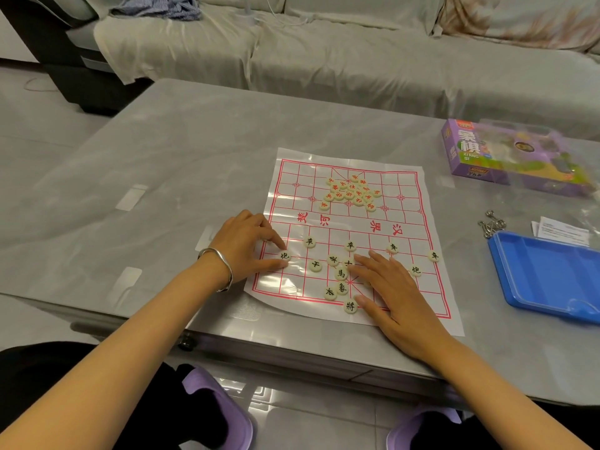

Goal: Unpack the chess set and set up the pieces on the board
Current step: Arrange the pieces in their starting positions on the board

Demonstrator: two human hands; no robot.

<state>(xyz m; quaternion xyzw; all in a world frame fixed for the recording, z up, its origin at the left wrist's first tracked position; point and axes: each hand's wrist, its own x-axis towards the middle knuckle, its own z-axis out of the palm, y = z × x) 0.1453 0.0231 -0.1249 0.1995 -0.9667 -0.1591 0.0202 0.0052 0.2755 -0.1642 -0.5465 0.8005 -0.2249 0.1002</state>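
"On the board's (402, 186) near left corner, why does the left hand (242, 243) sit so low?"

"It pinches a black cannon (284, 255) between thumb and forefinger. I'd say that's to seat it squarely on its crossing."

"And the right hand (394, 290)?"

"Flat on the board, fingers (373, 264) straight and a little apart, gripping nothing. It lies beside the black pieces (341, 273) bunched near the middle. My guess is that it either steadies the thin sheet or is ready to slide one of them out."

"Why are the red pieces (350, 193) heaped on the far half?"

"Sorted by colour, it seems, and parked out of the way while black is laid out. Some black ones stand spaced in a row near the river, and another cannon sits at the right. The cluster is unplaced, so by my reckoning black is roughly half done and red is untouched."

"The box (467, 157) and tray (552, 280)?"

"They're well apart from the board, off to the right on the surface (162, 173), probably so both arms can move freely."
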